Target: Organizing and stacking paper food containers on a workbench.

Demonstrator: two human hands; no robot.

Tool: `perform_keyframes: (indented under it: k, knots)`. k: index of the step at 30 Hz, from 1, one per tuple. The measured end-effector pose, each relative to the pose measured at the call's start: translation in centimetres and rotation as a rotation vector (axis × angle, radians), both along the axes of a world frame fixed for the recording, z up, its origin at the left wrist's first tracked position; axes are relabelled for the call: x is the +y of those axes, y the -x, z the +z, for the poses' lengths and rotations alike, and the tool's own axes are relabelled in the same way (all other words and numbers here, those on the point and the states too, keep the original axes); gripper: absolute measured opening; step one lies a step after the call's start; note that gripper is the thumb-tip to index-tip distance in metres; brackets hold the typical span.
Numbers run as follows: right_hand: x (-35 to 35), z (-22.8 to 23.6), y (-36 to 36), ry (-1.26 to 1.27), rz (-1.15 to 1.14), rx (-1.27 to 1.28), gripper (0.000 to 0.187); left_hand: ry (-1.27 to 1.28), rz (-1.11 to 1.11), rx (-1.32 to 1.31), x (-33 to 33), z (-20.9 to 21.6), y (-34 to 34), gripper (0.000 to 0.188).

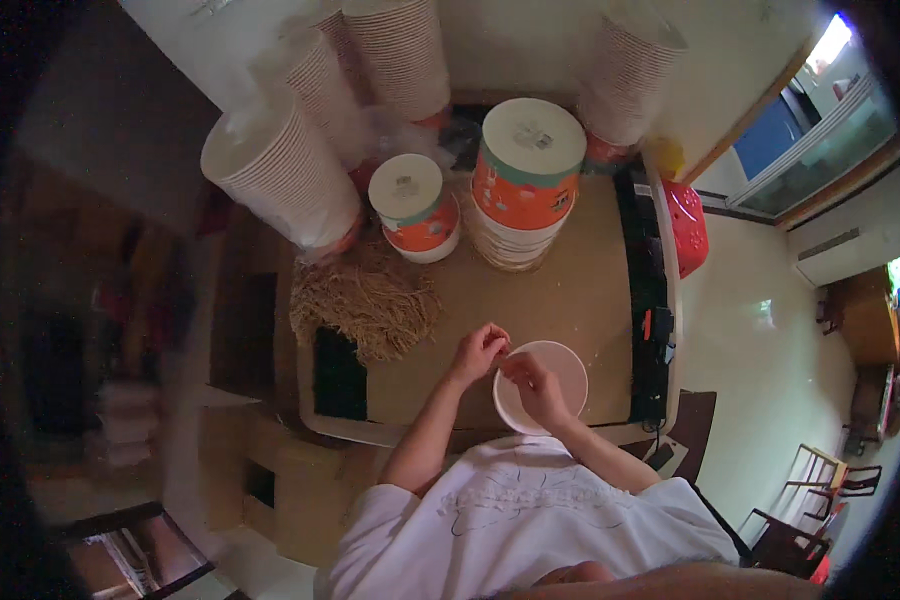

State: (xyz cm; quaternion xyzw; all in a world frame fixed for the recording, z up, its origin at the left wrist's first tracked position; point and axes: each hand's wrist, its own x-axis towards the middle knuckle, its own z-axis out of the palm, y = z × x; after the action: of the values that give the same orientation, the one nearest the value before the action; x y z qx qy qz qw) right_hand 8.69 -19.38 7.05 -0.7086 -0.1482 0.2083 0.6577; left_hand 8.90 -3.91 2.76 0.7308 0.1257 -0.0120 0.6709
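Here, nearest the white shirt (pixel 530 485), sits an open white tub (pixel 568 375), its mouth facing up and its near edge close to the cloth. The right hand (pixel 536 392) is over the left part of that tub, fingers bent and bunched toward the thumb. The left hand (pixel 482 348) is just left of the tub's rim, thumb and fingertips drawn close together. Whether either hand pinches anything thin, I cannot tell.

The tub looks light and fairly stiff, though its thin wall would probably dent under a hard squeeze; the rim or opposite sides of the wall seem the best places to take hold.

Beyond the tub, to its left, lies a heap of brown strands (pixel 365 305), likely soft, light and quick to tangle, so best lifted by one end. Past that is a small upside-down orange-and-white tub (pixel 417 215); farther beyond the open tub stands a larger upturned stack (pixel 526 185). Farthest from it are tall white stacks (pixel 400 60).
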Motion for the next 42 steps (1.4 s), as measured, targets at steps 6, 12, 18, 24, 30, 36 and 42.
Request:
perform_keyframes:
  k: [6,12,18,24,30,36,42]
  knots:
    - [1.1,1.3,-6.0,0.586,0.395,-0.353,0.014,0.823,0.143,0.4,-0.1,1.5,-1.0,0.004]
    - [1.0,-0.6,-7.9,0.433,0.223,-0.333,0.011,0.494,0.006,0.392,0.5,-1.3,-1.2,0.005]
    - [1.1,-2.4,-7.9,0.382,0.32,-0.047,0.015,0.404,0.1,0.253,-0.3,-1.1,-0.7,0.006]
    - [0.4,-6.8,-8.6,0.274,0.295,-0.007,0.011,0.238,-0.053,0.075,0.6,-0.3,0.4,0.009]
    - [0.4,-5.9,-8.4,0.395,0.355,0.016,0.001,-0.274,-0.075,-0.295,0.8,-1.0,1.5,0.01]
    - [0.0,-4.4,-8.3,0.303,0.387,0.094,0.007,-0.323,-0.21,-0.221,0.5,0.3,1.6,0.013]
    - [-0.6,-4.0,-8.3,0.322,0.327,0.187,0.005,-0.394,-0.338,-0.121,-0.4,1.2,1.0,0.017]
